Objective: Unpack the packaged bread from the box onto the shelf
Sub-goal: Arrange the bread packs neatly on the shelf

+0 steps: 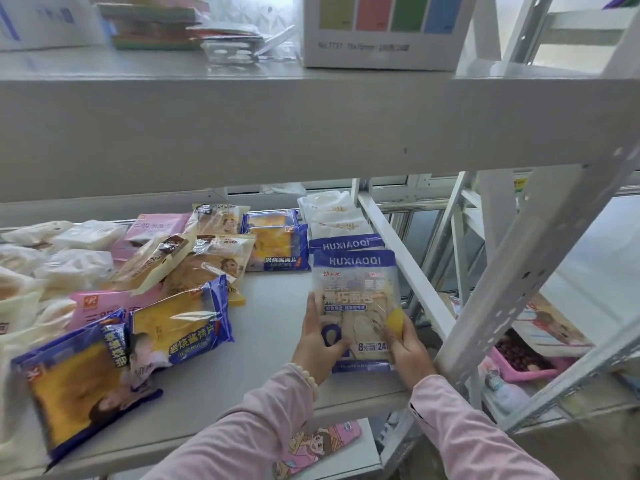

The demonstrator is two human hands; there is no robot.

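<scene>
A blue-and-white HUXIAOQI bread pack (356,292) lies flat on the grey shelf (273,313), at its right end. My left hand (317,344) grips the pack's lower left edge, and my right hand (407,348) grips its lower right corner. Behind it sits a second HUXIAOQI pack (346,242), with white packs (332,211) further back. The box is out of sight.
Many bread packs cover the shelf's left half: blue-and-yellow toast packs (180,323), pink sandwich packs (156,226), beige packs (207,268). An upper shelf beam (311,133) hangs close overhead. A perforated white upright (519,271) stands right of my hands. A pink basket (519,362) sits beyond it.
</scene>
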